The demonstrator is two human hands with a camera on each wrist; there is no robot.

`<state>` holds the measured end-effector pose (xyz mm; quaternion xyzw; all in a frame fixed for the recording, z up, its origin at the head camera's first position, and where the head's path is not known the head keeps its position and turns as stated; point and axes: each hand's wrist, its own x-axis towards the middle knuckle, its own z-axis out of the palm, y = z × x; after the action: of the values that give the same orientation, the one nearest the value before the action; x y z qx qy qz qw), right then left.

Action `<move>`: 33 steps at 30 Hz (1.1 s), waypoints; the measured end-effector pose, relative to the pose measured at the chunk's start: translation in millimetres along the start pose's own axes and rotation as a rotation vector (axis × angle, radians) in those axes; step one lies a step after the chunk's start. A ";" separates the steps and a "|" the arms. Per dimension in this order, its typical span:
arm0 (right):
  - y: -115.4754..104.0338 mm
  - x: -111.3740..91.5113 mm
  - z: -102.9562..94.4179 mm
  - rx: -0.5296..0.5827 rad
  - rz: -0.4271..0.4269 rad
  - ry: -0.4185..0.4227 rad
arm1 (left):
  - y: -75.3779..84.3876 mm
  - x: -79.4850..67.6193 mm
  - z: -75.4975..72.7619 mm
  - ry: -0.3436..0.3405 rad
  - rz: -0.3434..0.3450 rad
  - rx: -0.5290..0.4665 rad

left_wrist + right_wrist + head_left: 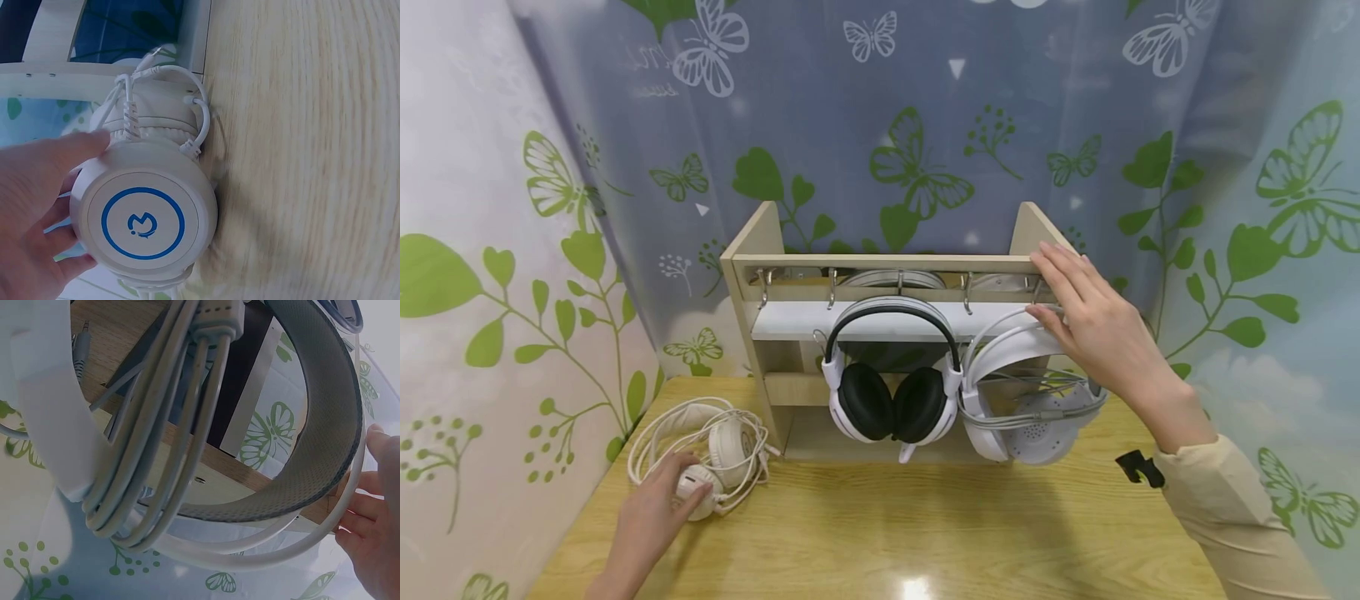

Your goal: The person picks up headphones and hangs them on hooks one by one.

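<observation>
My left hand [658,508] holds one ear cup of the white headphones [730,450] on the table at the left, thumb on one side and fingers on the other. In the left wrist view that ear cup [144,225] shows a blue ring and logo, with its cable bundled behind. My right hand [1093,329] rests at the right end of the rack's top rail [880,262], fingers extended over it and thumb beside a second white headset [1022,346]. This headset hangs tilted there, its grey cable [150,425] looped in a bundle. The hook behind it is partly hidden.
White headphones with black ear pads [895,400] hang at the middle of the wooden rack [760,250]. Metal hooks [765,287] line its rail. A black clip [1140,468] lies near my right sleeve. Patterned curtains surround the wooden table [850,525].
</observation>
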<state>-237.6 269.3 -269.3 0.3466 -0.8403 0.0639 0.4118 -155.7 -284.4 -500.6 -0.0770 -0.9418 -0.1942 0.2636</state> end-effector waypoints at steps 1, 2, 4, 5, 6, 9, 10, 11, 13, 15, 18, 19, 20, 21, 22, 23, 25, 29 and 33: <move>0.1 -0.1 -0.1 0.000 0.001 -0.001 | -0.4 0.8 -0.3 -0.012 -0.002 -0.001; 0.0 -0.1 -0.2 0.000 0.001 -0.001 | -0.9 1.8 -0.7 -0.021 -0.003 0.001; -0.1 0.0 -0.3 0.000 0.001 -0.001 | -1.9 3.3 -1.2 -0.034 -0.003 0.003; -0.2 0.1 -0.3 0.001 0.000 -0.001 | -2.5 3.8 -1.5 -0.037 0.001 0.006; -0.2 0.3 -0.3 0.002 0.000 -0.001 | -3.1 4.3 -1.6 -0.039 0.002 0.008; -0.4 0.6 -0.3 0.003 -0.001 0.000 | -4.5 5.1 -2.0 -0.045 0.003 0.009; -0.4 0.7 -0.3 0.003 -0.001 -0.001 | -4.8 5.3 -2.4 -0.048 0.003 0.010; -0.4 0.8 -0.3 0.003 -0.001 -0.001 | -5.1 5.3 -3.0 -0.051 0.000 0.008; -0.2 0.8 -0.3 0.003 0.000 -0.003 | -5.1 5.3 -4.9 -0.065 -0.014 0.003; 0.0 0.7 -0.3 0.003 0.001 -0.005 | -4.6 5.2 -7.5 -0.084 -0.032 -0.009; 0.3 0.0 -0.4 0.000 0.003 -0.007 | -3.3 4.6 -11.1 -0.111 -0.049 -0.028; 0.3 0.0 -0.4 0.000 0.004 -0.006 | -2.9 4.1 -12.1 -0.116 -0.048 -0.034; 0.4 0.0 -0.3 -0.001 0.003 -0.006 | -2.5 3.7 -12.8 -0.116 -0.044 -0.037; 0.4 0.0 -0.2 -0.001 0.003 -0.005 | -2.3 3.2 -13.3 -0.115 -0.037 -0.036; 0.4 0.1 -0.2 -0.001 0.003 -0.004 | -2.1 2.8 -13.6 -0.113 -0.031 -0.035; 0.5 0.1 -0.2 -0.001 0.004 -0.004 | -2.0 2.4 -13.8 -0.112 -0.027 -0.035; 0.5 0.2 -0.2 -0.001 0.003 -0.004 | -1.8 1.5 -14.0 -0.111 -0.017 -0.030; 0.5 0.1 -0.2 -0.002 0.004 -0.008 | -1.4 -1.1 -14.5 -0.117 -0.009 -0.026; 0.4 0.0 -0.4 -0.004 0.007 -0.009 | -0.5 -3.6 -14.4 -0.109 0.008 -0.027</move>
<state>-237.6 269.7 -269.0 0.3434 -0.8434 0.0622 0.4086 -146.1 -290.9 -491.4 -0.0947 -0.9518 -0.2012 0.2114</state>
